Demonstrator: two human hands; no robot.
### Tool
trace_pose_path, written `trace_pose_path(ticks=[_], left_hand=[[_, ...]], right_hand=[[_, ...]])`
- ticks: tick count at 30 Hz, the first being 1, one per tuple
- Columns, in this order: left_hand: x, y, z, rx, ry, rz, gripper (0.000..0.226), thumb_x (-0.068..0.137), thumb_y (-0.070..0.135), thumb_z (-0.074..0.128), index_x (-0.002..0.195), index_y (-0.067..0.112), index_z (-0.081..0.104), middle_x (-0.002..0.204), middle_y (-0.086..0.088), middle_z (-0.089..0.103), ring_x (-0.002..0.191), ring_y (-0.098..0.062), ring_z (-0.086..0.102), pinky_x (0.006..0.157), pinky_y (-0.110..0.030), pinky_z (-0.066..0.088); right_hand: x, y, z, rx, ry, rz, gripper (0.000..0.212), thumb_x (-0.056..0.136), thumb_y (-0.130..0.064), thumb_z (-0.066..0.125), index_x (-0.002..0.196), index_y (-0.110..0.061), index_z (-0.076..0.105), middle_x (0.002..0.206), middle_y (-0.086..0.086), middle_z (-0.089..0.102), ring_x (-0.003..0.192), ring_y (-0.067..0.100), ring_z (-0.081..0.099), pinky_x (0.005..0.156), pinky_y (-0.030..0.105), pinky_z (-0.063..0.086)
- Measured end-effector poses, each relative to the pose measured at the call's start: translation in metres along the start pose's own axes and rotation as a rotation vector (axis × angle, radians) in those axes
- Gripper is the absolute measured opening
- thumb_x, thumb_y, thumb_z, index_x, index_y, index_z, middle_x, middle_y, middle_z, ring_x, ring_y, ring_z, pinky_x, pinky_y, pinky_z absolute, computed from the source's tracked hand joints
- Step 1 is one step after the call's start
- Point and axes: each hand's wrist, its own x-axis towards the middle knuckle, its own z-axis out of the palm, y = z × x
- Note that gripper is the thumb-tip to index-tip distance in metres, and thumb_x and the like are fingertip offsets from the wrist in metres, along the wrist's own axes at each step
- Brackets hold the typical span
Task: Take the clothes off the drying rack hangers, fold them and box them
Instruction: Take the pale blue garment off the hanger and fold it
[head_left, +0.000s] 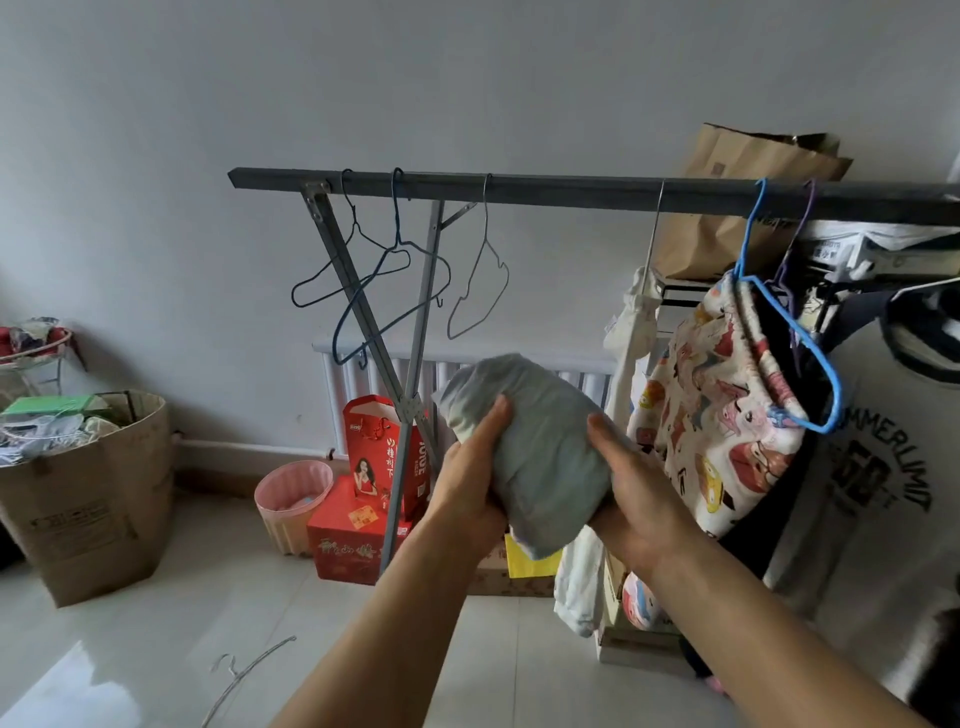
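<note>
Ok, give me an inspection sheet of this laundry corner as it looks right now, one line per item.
Surface: pale tiled floor, glossy, with a wire hanger lying on it.
Job's things: folded pale bundle held in front of the drying rack bar; three bare hangers at its left end; patterned garment on a blue hanger and a white printed shirt on the right; cardboard box at left, already holding things.
Clutter: red gift boxes, pink bin, paper bag.
Hands: left hand and right hand both grip the bundle.
Cables: nothing seen.
Surroundings: plain wall, white radiator behind the rack.
</note>
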Motion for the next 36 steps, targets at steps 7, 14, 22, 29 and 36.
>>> trace_pose_path(ticks=[7,14,22,29,36], left_hand=[[-0.004,-0.005,0.011,-0.225,0.006,-0.012,0.057,0.088,0.054,0.059,0.122,0.009,0.06,0.105,-0.017,0.073,0.094,-0.033,0.07,0.07,-0.043,0.055],[-0.003,-0.011,0.005,-0.192,-0.033,0.11,0.035,0.091,0.041,0.059,0.112,0.013,0.064,0.089,-0.009,0.076,0.092,-0.029,0.068,0.069,-0.043,0.055],[-0.014,-0.041,-0.02,0.2,-0.085,-0.037,0.052,0.077,0.036,0.073,0.123,0.014,0.063,0.111,-0.014,0.071,0.099,-0.028,0.07,0.071,-0.042,0.059],[-0.019,-0.075,-0.039,0.199,-0.021,-0.177,0.064,0.08,0.064,0.054,0.112,0.011,0.072,0.115,-0.016,0.07,0.104,-0.028,0.068,0.096,-0.044,0.05],[0.029,-0.14,-0.081,0.279,0.091,-0.158,0.048,0.09,0.058,0.053,0.105,0.017,0.073,0.108,-0.009,0.074,0.1,-0.022,0.071,0.09,-0.037,0.054]], right_hand=[[-0.011,0.013,-0.016,-0.279,-0.019,-0.022,0.033,0.082,-0.034,0.07,0.104,-0.009,0.069,0.093,0.011,0.075,0.079,0.02,0.071,0.061,0.029,0.052],[-0.012,0.014,-0.043,-0.408,0.084,-0.115,0.027,0.086,-0.008,0.069,0.111,-0.008,0.061,0.104,0.012,0.072,0.094,0.025,0.068,0.082,0.035,0.053],[-0.005,0.021,-0.063,-0.825,0.027,-0.318,0.092,0.063,-0.07,0.068,0.139,-0.027,0.04,0.135,-0.013,0.042,0.128,0.006,0.04,0.108,0.029,0.034],[0.0,0.042,-0.115,-0.478,-0.457,0.274,0.058,0.069,-0.036,0.079,0.117,-0.005,0.067,0.118,0.014,0.069,0.114,0.032,0.063,0.105,0.048,0.044],[0.015,0.116,-0.156,-0.348,-0.069,0.187,0.021,0.084,-0.008,0.069,0.104,-0.001,0.07,0.101,0.014,0.074,0.093,0.028,0.071,0.085,0.037,0.056]])
